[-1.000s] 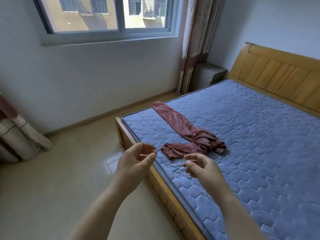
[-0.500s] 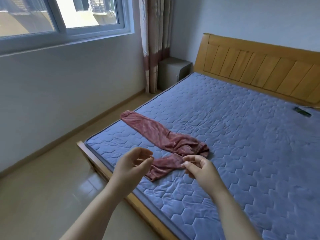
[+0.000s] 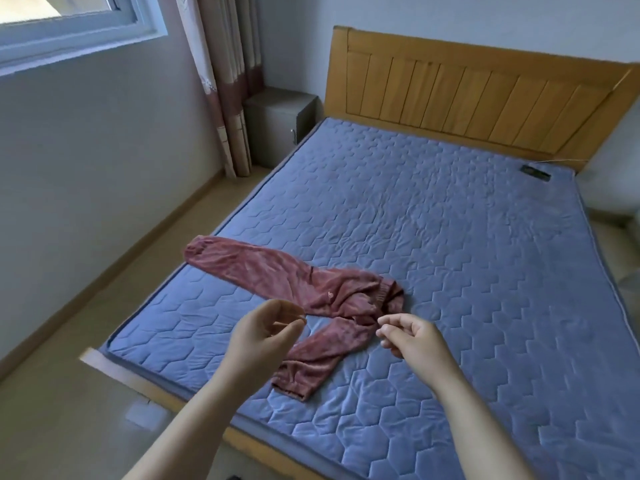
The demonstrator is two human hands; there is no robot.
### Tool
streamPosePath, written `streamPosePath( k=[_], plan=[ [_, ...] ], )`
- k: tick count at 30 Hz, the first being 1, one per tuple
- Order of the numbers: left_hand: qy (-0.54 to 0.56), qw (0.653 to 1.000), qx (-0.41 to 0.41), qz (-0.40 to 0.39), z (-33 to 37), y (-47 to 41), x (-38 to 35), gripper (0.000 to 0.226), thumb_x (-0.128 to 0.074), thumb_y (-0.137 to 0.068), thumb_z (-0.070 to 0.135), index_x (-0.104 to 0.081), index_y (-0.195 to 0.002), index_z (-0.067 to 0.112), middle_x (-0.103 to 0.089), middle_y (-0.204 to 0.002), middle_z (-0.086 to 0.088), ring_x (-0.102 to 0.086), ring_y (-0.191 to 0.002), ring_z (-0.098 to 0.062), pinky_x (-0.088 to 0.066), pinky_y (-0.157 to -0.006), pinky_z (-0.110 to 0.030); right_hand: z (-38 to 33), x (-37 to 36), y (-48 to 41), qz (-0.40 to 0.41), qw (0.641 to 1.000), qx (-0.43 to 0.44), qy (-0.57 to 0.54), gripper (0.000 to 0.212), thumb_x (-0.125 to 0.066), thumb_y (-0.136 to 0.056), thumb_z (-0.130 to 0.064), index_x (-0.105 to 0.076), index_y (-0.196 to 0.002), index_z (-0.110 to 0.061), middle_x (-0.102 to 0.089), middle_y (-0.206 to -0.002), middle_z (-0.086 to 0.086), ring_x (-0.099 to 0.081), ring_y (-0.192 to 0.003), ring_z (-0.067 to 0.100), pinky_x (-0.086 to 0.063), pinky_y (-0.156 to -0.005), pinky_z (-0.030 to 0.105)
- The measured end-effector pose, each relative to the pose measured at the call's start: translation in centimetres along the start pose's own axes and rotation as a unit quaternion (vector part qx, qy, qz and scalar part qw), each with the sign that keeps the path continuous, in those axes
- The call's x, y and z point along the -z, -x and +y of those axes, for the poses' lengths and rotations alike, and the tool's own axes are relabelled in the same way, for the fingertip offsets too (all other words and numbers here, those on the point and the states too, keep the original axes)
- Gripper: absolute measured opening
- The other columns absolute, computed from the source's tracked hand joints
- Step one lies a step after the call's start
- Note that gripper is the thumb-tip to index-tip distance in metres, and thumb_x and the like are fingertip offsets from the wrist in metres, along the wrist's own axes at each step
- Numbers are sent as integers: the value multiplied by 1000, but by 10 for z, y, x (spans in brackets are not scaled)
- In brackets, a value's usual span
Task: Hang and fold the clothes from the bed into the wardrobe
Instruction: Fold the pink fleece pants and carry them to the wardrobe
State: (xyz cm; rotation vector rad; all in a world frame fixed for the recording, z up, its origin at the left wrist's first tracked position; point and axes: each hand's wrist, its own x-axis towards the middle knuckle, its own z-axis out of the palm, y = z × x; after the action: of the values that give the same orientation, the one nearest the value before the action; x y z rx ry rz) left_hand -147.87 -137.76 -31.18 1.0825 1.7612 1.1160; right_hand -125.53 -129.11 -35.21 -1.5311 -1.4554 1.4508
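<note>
- Floor (image 3: 62, 393), left: one cuff (image 3: 199, 252) of the red trousers (image 3: 311, 289) is noted close to the left edge of the mattress (image 3: 450, 254). If the garment is tugged from the other end at a slant, that leg is likely to be swept over the edge and onto the floor.
- Left hand (image 3: 265, 336): it is held above the nearer trouser leg with fingers loosely curled and thumb close to the forefinger. Nothing is gripped. A grasp on one leg alone is judged likely to lift the garment lopsided.
- Trousers: they are found on the mattress near its foot, legs splayed in a V, with the waistband (image 3: 384, 292) bunched at the right. If they are folded as they lie, creases and a twisted seat are to be expected, so flattening is advised first.
- Right hand (image 3: 414, 342): it is poised just beside the waistband, fingers half curled and empty. Only the top layer of the bunched cloth may be pinched, and the rest may sag or slip.
- Small dark object (image 3: 536, 173), far right by the headboard: it cannot be identified. It lies well apart from the trousers, and no interference is expected.
- Wardrobe: it is not in view, so the carrying route cannot be assessed.
</note>
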Motion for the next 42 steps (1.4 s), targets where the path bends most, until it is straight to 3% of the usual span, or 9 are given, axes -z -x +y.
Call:
streamPosePath(
  k=[5,13,20,26,31,34,37,39,42],
  plan=[
    [-38,997,1,-63,-19,-60,48,8,-68,-86,13,-69,-91,19,-75,-89,1,-68,-78,-8,-48,-63,-11,2,-50,-13,56,997,-60,-6,11,-58,-91,-3,-67,-97,-7,-67,-82,7,-60,-66,11,-46,-64,17],
    [-63,988,25,-136,-41,-131,63,9,-67,-86,14,-68,-89,22,-74,-90,4,-69,-86,-12,-53,-78,-33,15,-82,-46,108,987,-117,11,13,-59,-90,-3,-68,-93,-13,-67,-80,5,-62,-68,12,-48,-67,24],
    [-135,980,20,-148,-49,-196,41,8,-69,-85,17,-68,-86,25,-71,-83,7,-66,-75,-5,-44,-61,-8,37,-69,-125,120,980,-157,32,16,-59,-90,-10,-67,-82,-22,-67,-78,4,-62,-73,18,-53,-76,38],
    [-163,972,17,-168,-59,-261,2,7,-67,-86,16,-68,-87,23,-71,-81,8,-63,-67,0,-41,-54,-8,74,-59,-205,125,970,-201,53,15,-58,-90,-17,-64,-78,-23,-68,-82,0,-66,-89,26,-54,-88,45],
    [-176,963,39,-201,-105,-305,-27,9,-66,-87,13,-67,-86,23,-71,-81,6,-55,-56,5,-41,-53,-10,125,-67,-261,127,959,-243,69,6,-59,-89,-16,-65,-90,-16,-67,-89,3,-65,-97,29,-53,-89,46],
    [-193,956,61,-212,-135,-333,-42,9,-66,-87,14,-67,-86,23,-71,-82,5,-54,-55,3,-39,-52,-11,158,-76,-295,152,944,-288,44,19,-59,-90,-17,-62,-107,-9,-68,-102,11,-65,-96,33,-53,-88,46],
    [-213,949,73,-223,-163,-357,-54,7,-67,-86,16,-67,-85,23,-71,-82,7,-59,-64,0,-42,-55,-11,185,-85,-326,220,916,-332,-47,42,-59,-92,-19,-44,-128,-1,-63,-101,19,-64,-64,27,-55,-57,34],
    [-227,943,78,-230,-179,-371,-62,8,-67,-85,16,-67,-84,24,-71,-81,9,-64,-74,-4,-44,-61,-11,201,-92,-346,246,900,-350,-86,50,-60,-92,-21,-39,-135,-5,-61,-108,21,-64,-60,26,-52,-46,29],
    [-240,937,85,-240,-199,-392,-70,12,-66,-85,15,-66,-84,27,-71,-81,8,-64,-77,-5,-45,-66,-14,224,-102,-374,276,885,-368,-72,44,-61,-90,-23,-48,-124,2,-62,-94,16,-68,-78,37,-59,-67,44]
  ],
)
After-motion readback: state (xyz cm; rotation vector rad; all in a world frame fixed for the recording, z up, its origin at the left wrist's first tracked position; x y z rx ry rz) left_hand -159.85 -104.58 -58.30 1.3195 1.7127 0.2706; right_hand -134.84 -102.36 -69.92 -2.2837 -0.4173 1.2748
